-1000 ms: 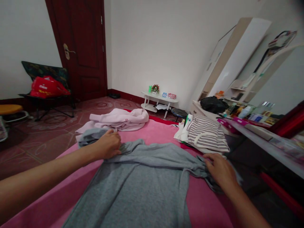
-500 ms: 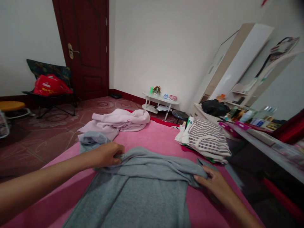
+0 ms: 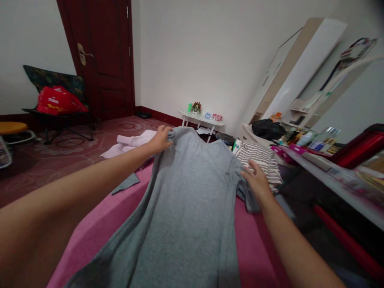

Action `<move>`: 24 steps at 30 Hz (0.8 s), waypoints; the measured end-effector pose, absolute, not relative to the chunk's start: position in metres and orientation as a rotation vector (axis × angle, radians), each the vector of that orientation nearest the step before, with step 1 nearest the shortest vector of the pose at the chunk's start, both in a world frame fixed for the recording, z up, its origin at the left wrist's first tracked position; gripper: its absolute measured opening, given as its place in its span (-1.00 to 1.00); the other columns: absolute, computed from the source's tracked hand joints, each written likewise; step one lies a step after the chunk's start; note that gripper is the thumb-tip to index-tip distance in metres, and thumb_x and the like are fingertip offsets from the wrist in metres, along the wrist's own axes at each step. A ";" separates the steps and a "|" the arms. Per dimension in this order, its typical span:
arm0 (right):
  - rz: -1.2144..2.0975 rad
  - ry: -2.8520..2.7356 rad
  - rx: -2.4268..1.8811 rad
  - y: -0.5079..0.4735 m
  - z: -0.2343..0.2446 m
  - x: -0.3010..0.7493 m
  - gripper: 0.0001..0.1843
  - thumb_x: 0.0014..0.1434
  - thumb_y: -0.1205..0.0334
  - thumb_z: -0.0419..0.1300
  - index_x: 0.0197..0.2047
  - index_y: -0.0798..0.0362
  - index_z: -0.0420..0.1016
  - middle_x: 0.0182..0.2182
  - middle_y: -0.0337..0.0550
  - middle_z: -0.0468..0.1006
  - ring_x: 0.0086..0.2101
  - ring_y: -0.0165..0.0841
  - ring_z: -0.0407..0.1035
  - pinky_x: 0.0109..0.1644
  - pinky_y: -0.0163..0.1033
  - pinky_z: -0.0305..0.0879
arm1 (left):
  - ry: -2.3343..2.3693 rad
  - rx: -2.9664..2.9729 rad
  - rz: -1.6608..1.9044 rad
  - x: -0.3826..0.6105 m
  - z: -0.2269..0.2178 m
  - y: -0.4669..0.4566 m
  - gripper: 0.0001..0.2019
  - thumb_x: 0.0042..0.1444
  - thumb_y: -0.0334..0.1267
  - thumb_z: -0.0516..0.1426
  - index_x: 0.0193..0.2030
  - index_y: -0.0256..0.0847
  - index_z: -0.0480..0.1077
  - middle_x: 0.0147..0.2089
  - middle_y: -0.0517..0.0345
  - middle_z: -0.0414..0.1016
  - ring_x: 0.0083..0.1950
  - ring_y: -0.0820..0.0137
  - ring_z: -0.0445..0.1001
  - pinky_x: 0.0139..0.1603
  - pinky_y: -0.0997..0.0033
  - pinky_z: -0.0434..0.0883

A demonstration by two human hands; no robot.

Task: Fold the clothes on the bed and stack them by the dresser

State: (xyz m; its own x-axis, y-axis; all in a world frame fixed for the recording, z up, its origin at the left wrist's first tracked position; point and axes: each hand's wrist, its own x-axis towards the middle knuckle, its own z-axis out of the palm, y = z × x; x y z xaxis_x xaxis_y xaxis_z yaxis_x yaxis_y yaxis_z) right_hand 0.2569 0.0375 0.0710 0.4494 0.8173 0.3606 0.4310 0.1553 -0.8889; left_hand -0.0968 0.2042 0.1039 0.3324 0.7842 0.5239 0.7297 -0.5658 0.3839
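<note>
A long grey knit garment (image 3: 192, 200) with long sleeves spreads from near my body across the pink bed cover (image 3: 252, 248). My left hand (image 3: 162, 140) is closed on its far left shoulder and holds that part raised. My right hand (image 3: 256, 178) is beside the other shoulder, thumb and fingers apart, with the sleeve hanging in folds just below. One grey cuff (image 3: 126, 184) lies on the cover at the left. Part of a pale pink garment (image 3: 135, 142) shows behind my left forearm.
A stack of folded clothes with a striped one on top (image 3: 258, 156) sits at the right. Beyond the bed are a small white table (image 3: 202, 119) and a round stool (image 3: 225, 138). A dresser ledge (image 3: 324, 176) with bottles runs along the right. A chair holds a red bag (image 3: 60, 100).
My left hand has moved up and away, lifting the garment's bunched upper part and opening it out flat. My right hand has risen and its fingers have parted from the cloth.
</note>
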 end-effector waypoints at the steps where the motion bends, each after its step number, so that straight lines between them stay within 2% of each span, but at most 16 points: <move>1: 0.426 -1.194 -1.485 0.035 0.055 0.254 -0.28 -0.06 0.09 0.24 0.19 0.00 0.24 0.24 0.05 0.22 0.12 -0.15 0.29 0.07 -0.12 0.32 | 1.385 2.511 1.018 -0.095 0.092 0.203 -0.47 -0.03 -0.42 0.17 0.14 -0.35 0.22 0.32 -0.21 0.07 0.33 0.07 0.13 0.24 0.20 0.23; 2: 0.467 -1.246 -1.512 0.029 0.039 0.251 -0.28 -0.06 0.09 0.24 0.20 0.01 0.24 0.24 0.06 0.22 0.13 -0.13 0.28 0.08 -0.09 0.33 | 1.318 2.537 0.948 -0.095 0.079 0.197 -0.40 -0.06 -0.44 0.21 0.17 -0.34 0.20 0.35 -0.26 -0.02 0.36 0.05 0.07 0.29 0.14 0.19; 4: 0.535 -1.380 -1.573 0.005 0.009 0.245 -0.38 0.01 0.08 0.21 0.15 0.04 0.30 0.17 0.07 0.33 0.10 -0.14 0.31 0.08 -0.06 0.34 | 1.137 2.613 0.782 -0.102 0.050 0.176 -0.42 -0.02 -0.44 0.21 0.18 -0.32 0.21 0.38 -0.27 -0.11 0.39 0.04 0.01 0.33 0.10 0.13; 6: 0.527 -1.507 -1.623 -0.023 -0.014 0.238 -0.52 0.09 0.12 0.16 0.09 0.05 0.38 0.10 0.04 0.41 0.08 -0.17 0.32 0.10 -0.06 0.32 | 0.980 2.660 0.646 -0.116 0.025 0.147 -0.50 0.04 -0.41 0.19 0.16 -0.26 0.26 0.39 -0.21 -0.13 0.39 0.04 0.00 0.34 0.09 0.11; 8: 0.432 -1.647 -1.636 -0.048 -0.026 0.233 -0.61 0.16 0.20 0.08 0.06 0.02 0.43 0.11 0.00 0.40 0.12 -0.20 0.28 0.19 -0.03 0.23 | 0.858 2.664 0.548 -0.132 0.010 0.116 -0.57 0.08 -0.38 0.16 0.13 -0.18 0.31 0.40 -0.11 -0.11 0.36 0.08 0.07 0.32 0.11 0.15; 10: 0.301 -1.832 -1.588 -0.065 -0.030 0.227 -0.57 0.20 0.31 -0.03 0.10 -0.03 0.42 0.19 -0.05 0.30 0.19 -0.23 0.17 0.27 -0.02 0.11 | 0.750 2.652 0.469 -0.148 0.005 0.090 -0.66 0.11 -0.45 0.09 0.04 -0.13 0.37 0.35 -0.01 0.03 0.28 0.18 0.21 0.25 0.19 0.23; 13: 0.177 -2.136 -1.469 -0.076 -0.027 0.217 -0.39 0.15 0.46 -0.11 0.22 -0.11 0.31 0.26 -0.14 0.20 0.25 -0.22 0.03 0.28 0.01 0.05 | 0.608 2.619 0.360 -0.165 0.006 0.063 -0.63 -0.01 -0.64 -0.01 -0.21 -0.15 0.45 0.05 0.10 0.39 0.01 0.36 0.41 0.04 0.40 0.35; 16: 0.169 -2.354 -1.419 -0.080 -0.018 0.209 -0.27 0.04 0.53 -0.09 0.26 -0.11 0.25 0.11 -0.10 0.38 0.15 -0.20 0.14 0.19 -0.01 0.15 | 0.564 2.609 0.309 -0.172 0.006 0.052 -0.66 -0.21 -0.68 -0.02 -0.44 -0.19 0.41 -0.23 0.17 0.46 -0.18 0.42 0.42 -0.15 0.49 0.35; 18: 0.180 -2.396 -1.484 -0.083 -0.011 0.213 -0.35 -0.01 0.53 -0.06 0.13 -0.06 0.39 -0.10 -0.06 0.49 -0.04 -0.20 0.28 0.03 -0.07 0.26 | 0.570 2.630 0.292 -0.173 0.005 0.051 -0.73 -0.25 -0.66 -0.01 -0.56 -0.21 0.36 -0.32 0.18 0.45 -0.25 0.42 0.41 -0.23 0.50 0.33; 20: 0.176 -2.367 -1.616 -0.087 -0.005 0.227 -0.51 -0.04 0.52 -0.05 -0.14 -0.02 0.52 -0.29 -0.08 0.49 -0.19 -0.21 0.32 -0.11 -0.11 0.27 | 0.571 2.687 0.237 -0.170 0.006 0.052 -0.78 -0.27 -0.64 0.03 -0.67 -0.24 0.27 -0.41 0.16 0.44 -0.33 0.41 0.40 -0.35 0.49 0.30; 22: 0.204 -2.302 -1.766 -0.093 -0.001 0.248 -0.65 -0.04 0.51 -0.05 -0.39 -0.02 0.50 -0.42 -0.13 0.47 -0.28 -0.23 0.34 -0.15 -0.13 0.24 | 0.601 2.783 0.125 -0.163 0.014 0.054 -0.79 -0.29 -0.61 0.06 -0.73 -0.24 0.21 -0.50 0.14 0.42 -0.41 0.38 0.40 -0.45 0.46 0.25; 24: 0.278 -2.200 -1.884 -0.098 0.002 0.267 -0.69 -0.02 0.49 -0.04 -0.49 -0.02 0.47 -0.48 -0.16 0.46 -0.32 -0.25 0.36 -0.16 -0.14 0.24 | 0.678 2.867 -0.012 -0.149 0.027 0.055 -0.80 -0.26 -0.57 0.09 -0.70 -0.21 0.29 -0.58 0.15 0.40 -0.49 0.35 0.39 -0.49 0.43 0.24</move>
